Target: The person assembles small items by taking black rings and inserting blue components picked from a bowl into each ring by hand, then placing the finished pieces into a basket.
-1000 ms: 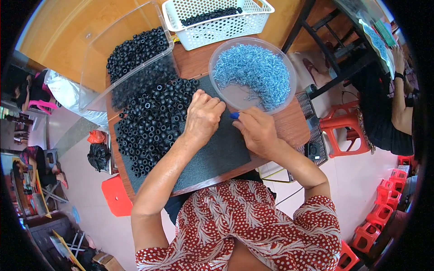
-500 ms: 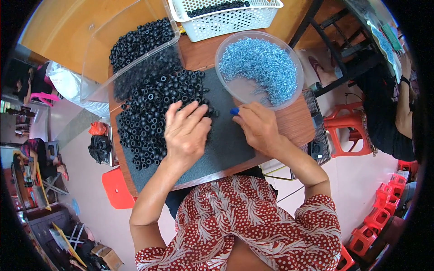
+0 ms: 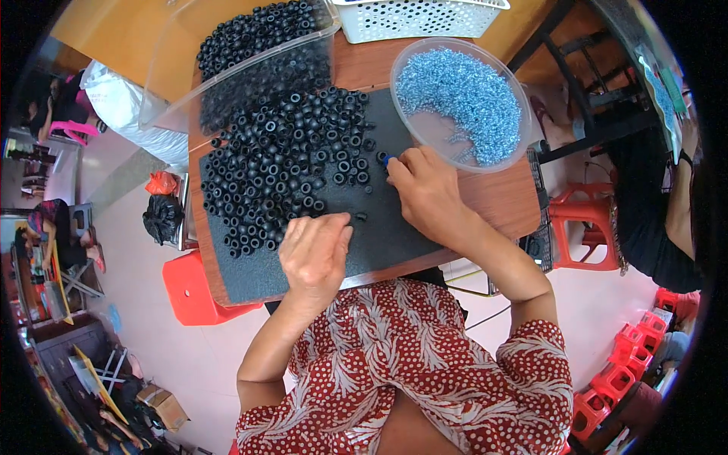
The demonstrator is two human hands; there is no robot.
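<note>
A pile of small black ring-shaped parts [image 3: 280, 159] lies loose on a dark grey mat [image 3: 394, 243]. At the pile's near edge is my left hand [image 3: 312, 254], its fingers curled together and the thumb beside them; whatever they grip is hidden. Two loose black pieces lie just right of its fingertips. My right hand [image 3: 428, 189] is closed around a small blue-tipped object [image 3: 385, 159], mostly hidden in the fingers. A black ring [image 3: 381, 157] sits at its tip. Beyond that hand stands a round clear tub [image 3: 415, 125] of tiny shiny light-blue pieces.
A clear plastic bin [image 3: 265, 64] of black rings stands at the back left, spilling toward the mat. Behind is a white perforated basket [image 3: 421, 21]. Red stools [image 3: 193, 292] flank the wooden table [image 3: 500, 197]. Another person's arm [image 3: 679, 201] shows at far right.
My left hand has drawn back from the pile toward the near edge, its spread fingers now curled. The right hand has shifted slightly, and a black ring shows at the blue tip. The view has tilted.
</note>
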